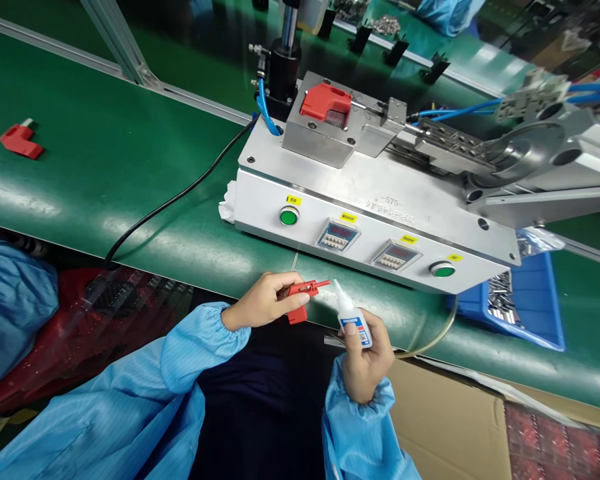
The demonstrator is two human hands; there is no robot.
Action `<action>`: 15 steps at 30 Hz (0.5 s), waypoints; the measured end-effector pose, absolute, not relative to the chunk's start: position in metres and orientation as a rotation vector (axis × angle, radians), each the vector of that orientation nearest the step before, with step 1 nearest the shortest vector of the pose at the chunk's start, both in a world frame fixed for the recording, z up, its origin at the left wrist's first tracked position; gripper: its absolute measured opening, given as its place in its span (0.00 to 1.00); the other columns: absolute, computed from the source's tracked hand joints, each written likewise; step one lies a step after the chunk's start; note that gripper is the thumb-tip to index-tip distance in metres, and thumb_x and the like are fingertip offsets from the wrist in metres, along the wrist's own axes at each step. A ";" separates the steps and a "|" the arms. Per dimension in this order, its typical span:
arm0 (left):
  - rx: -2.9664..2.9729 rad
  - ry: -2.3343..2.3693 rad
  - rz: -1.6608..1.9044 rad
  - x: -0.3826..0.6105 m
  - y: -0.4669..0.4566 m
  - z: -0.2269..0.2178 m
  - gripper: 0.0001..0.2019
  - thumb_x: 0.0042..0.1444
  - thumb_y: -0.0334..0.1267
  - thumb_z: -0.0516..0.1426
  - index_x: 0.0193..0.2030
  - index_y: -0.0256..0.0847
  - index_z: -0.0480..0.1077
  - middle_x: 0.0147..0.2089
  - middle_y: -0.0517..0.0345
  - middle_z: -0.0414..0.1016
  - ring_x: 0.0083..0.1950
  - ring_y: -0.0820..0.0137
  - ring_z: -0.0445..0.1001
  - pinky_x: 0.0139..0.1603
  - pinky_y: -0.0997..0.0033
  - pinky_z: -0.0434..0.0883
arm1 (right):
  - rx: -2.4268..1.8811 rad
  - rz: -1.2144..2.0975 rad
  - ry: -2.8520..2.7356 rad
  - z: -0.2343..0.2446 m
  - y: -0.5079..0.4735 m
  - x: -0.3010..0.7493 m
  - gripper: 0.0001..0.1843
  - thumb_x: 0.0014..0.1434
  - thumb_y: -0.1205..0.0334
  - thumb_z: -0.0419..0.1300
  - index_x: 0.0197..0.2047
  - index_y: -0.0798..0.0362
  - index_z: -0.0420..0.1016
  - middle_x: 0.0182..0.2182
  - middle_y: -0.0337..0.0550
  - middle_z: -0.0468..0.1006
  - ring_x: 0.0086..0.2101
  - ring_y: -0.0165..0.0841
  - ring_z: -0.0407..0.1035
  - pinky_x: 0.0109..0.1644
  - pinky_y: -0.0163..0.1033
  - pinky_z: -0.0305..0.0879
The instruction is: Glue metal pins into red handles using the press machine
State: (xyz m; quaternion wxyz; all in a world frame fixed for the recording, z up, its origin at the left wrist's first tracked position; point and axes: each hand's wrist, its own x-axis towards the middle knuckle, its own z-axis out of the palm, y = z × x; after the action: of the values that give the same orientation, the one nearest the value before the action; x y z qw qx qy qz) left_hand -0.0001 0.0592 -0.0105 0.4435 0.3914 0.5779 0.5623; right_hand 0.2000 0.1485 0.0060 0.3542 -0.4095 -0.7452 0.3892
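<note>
My left hand (263, 303) is closed on a small red plastic part (303, 295) at the near edge of the green belt, with a thin metal pin standing up from the part. My right hand (367, 357) grips a small white glue bottle (353, 320) with a blue label. Its pointed nozzle aims up and left, a short gap from the red part's tip. Both sleeves are light blue. Just beyond the hands stands a grey metal machine (380, 207) with another red part (325, 103) seated in its fixture.
The machine front carries two green buttons (289, 216) and two digital counters. A black cable runs left off the belt. A loose red part (21, 140) lies far left. A blue tray (517, 307) of metal pieces sits right; a cardboard box (460, 420) is below.
</note>
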 end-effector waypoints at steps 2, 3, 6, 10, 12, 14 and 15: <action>0.974 1.430 1.402 0.000 0.060 -0.011 0.19 0.66 0.55 0.60 0.37 0.38 0.74 0.27 0.64 0.63 0.27 0.72 0.61 0.30 0.72 0.60 | -1.060 1.117 -1.797 0.002 0.155 0.203 0.17 0.67 0.45 0.62 0.43 0.52 0.76 0.27 0.39 0.78 0.26 0.34 0.72 0.32 0.38 0.68; 0.977 1.432 1.402 0.000 0.059 -0.011 0.20 0.66 0.55 0.60 0.37 0.38 0.74 0.27 0.63 0.63 0.28 0.72 0.61 0.30 0.72 0.60 | -1.056 1.180 -1.746 0.000 0.159 0.205 0.17 0.66 0.45 0.63 0.45 0.51 0.75 0.29 0.40 0.79 0.29 0.36 0.75 0.34 0.39 0.71; 0.978 1.451 1.393 0.001 0.057 -0.012 0.20 0.66 0.55 0.60 0.35 0.38 0.73 0.27 0.63 0.64 0.28 0.72 0.62 0.31 0.72 0.61 | -1.058 1.297 -1.700 -0.005 0.165 0.208 0.17 0.66 0.48 0.65 0.49 0.50 0.71 0.40 0.48 0.85 0.41 0.42 0.81 0.46 0.46 0.77; 0.963 1.485 1.359 0.004 0.051 -0.015 0.17 0.66 0.53 0.60 0.36 0.39 0.74 0.27 0.63 0.67 0.28 0.71 0.64 0.31 0.73 0.63 | -1.080 1.183 -1.862 -0.015 0.163 0.209 0.13 0.68 0.54 0.62 0.52 0.50 0.69 0.52 0.56 0.83 0.55 0.44 0.78 0.62 0.55 0.73; 0.960 1.485 1.342 0.004 0.049 -0.017 0.17 0.66 0.52 0.61 0.36 0.40 0.75 0.27 0.63 0.69 0.28 0.71 0.65 0.30 0.73 0.64 | -1.091 1.082 -1.958 -0.020 0.162 0.210 0.11 0.69 0.57 0.60 0.52 0.50 0.69 0.53 0.57 0.83 0.61 0.45 0.73 0.66 0.57 0.70; 0.960 1.476 1.334 0.004 0.048 -0.018 0.17 0.66 0.52 0.61 0.35 0.40 0.75 0.27 0.63 0.69 0.27 0.71 0.65 0.30 0.73 0.64 | -1.081 1.011 -2.039 -0.019 0.162 0.215 0.14 0.69 0.58 0.60 0.55 0.51 0.70 0.55 0.57 0.82 0.65 0.45 0.69 0.69 0.58 0.67; 0.958 1.470 1.332 0.005 0.048 -0.018 0.17 0.66 0.53 0.60 0.35 0.40 0.75 0.26 0.63 0.69 0.26 0.72 0.65 0.29 0.73 0.63 | -1.061 0.997 -2.078 -0.016 0.163 0.219 0.17 0.68 0.58 0.61 0.58 0.51 0.70 0.57 0.57 0.80 0.65 0.45 0.69 0.69 0.57 0.67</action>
State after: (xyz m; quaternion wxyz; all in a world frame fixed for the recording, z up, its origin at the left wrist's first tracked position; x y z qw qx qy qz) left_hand 0.0046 0.0481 -0.0182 0.4521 0.3879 0.5952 0.5393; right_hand 0.2188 0.1628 -0.0158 0.2976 -0.3993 -0.7819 0.3750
